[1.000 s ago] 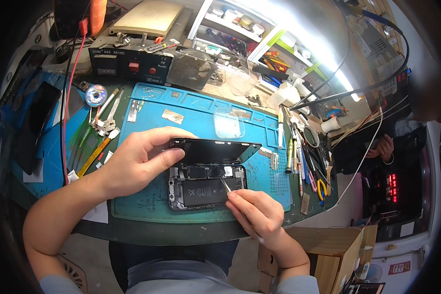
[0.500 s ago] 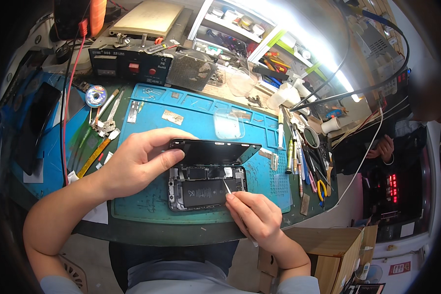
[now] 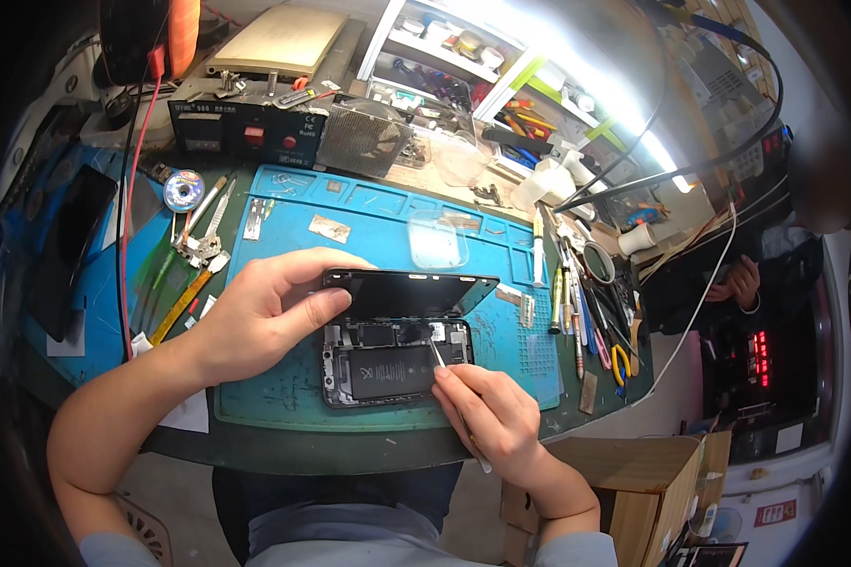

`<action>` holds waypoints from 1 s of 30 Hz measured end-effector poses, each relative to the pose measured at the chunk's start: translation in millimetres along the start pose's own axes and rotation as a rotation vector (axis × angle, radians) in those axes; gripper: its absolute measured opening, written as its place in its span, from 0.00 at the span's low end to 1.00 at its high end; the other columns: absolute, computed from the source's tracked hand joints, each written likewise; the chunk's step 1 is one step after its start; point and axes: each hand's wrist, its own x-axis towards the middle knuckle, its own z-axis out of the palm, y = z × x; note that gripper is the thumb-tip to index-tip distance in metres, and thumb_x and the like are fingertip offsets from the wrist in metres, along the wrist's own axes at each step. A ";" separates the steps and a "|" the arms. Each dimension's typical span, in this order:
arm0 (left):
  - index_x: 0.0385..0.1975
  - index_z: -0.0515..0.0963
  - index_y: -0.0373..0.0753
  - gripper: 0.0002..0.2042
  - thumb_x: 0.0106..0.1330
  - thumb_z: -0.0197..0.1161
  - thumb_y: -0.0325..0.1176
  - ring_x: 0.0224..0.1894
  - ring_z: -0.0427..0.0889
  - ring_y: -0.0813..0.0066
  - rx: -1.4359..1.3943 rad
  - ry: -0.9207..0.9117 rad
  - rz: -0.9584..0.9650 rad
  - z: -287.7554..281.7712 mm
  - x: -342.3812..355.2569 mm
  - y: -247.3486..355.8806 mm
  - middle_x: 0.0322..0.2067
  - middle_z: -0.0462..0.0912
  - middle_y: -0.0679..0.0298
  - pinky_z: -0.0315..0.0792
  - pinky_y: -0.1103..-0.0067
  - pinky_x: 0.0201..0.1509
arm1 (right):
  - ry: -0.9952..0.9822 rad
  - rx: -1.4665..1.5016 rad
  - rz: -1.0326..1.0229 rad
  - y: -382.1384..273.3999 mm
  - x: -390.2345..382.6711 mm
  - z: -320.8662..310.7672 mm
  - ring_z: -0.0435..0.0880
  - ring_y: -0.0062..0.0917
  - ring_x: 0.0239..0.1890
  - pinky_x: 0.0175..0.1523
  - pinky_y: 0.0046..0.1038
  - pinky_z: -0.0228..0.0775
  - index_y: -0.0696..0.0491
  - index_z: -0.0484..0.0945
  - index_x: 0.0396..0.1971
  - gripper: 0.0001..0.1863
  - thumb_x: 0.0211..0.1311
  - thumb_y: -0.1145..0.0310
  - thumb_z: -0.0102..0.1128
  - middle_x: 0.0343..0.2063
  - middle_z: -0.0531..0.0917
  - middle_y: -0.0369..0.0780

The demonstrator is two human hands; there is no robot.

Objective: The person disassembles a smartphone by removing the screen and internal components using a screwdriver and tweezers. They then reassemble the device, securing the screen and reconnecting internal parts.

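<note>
An opened smartphone (image 3: 388,372) lies flat on the blue work mat (image 3: 303,222), its dark battery and inner parts exposed. Its screen panel (image 3: 397,291) stands tilted up along the phone's far edge. My left hand (image 3: 279,307) grips that panel by its left end, thumb on the near face and fingers behind. Between the fingertips of my right hand (image 3: 496,411) is a pair of thin, pale tweezers (image 3: 437,355). Their tips reach into the phone near its upper right, above the battery; exactly what they touch is too small to tell.
Right of the phone lie several tools, including yellow-handled pliers (image 3: 620,365). A clear plastic box (image 3: 437,239) sits farther back on the mat. A solder spool (image 3: 183,190) and a black heating unit (image 3: 246,132) are at the left. Another person's hand (image 3: 742,281) shows at far right.
The tweezers have shifted slightly and stand a little steeper over the phone. My left hand still holds the panel at much the same tilt. The whole view has drifted a little.
</note>
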 end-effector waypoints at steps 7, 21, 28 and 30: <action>0.63 0.75 0.30 0.16 0.79 0.58 0.26 0.57 0.81 0.77 0.004 0.007 0.008 0.3 0.4 -2.2 0.55 0.83 0.61 0.75 0.77 0.65 | 0.002 -0.062 -0.031 0.0 -1.9 -1.4 0.87 0.29 0.33 0.34 0.26 0.80 0.62 0.87 0.45 0.16 0.54 0.80 0.77 0.38 0.87 0.43; 0.57 0.81 0.32 0.16 0.69 0.64 0.20 0.58 0.85 0.68 0.288 -0.130 0.192 -6.1 -0.8 2.7 0.53 0.86 0.56 0.78 0.72 0.65 | 0.100 0.731 0.745 76.6 57.8 -42.7 0.88 0.20 0.39 0.36 0.23 0.76 0.62 0.86 0.47 0.11 0.74 0.69 0.66 0.38 0.90 0.42; 0.57 0.81 0.31 0.16 0.70 0.63 0.20 0.57 0.85 0.68 0.280 -0.119 0.191 -5.6 -1.0 2.6 0.54 0.86 0.56 0.78 0.72 0.63 | -0.168 0.903 0.882 91.9 82.1 -10.9 0.90 0.23 0.44 0.39 0.21 0.77 0.60 0.82 0.53 0.15 0.77 0.65 0.62 0.46 0.89 0.45; 0.58 0.80 0.31 0.15 0.72 0.62 0.20 0.57 0.85 0.69 0.212 -0.118 0.145 -4.3 -0.8 3.1 0.53 0.85 0.56 0.78 0.74 0.63 | -0.192 1.001 0.882 93.2 79.7 -11.6 0.90 0.24 0.46 0.40 0.21 0.78 0.60 0.80 0.57 0.16 0.79 0.65 0.57 0.51 0.88 0.46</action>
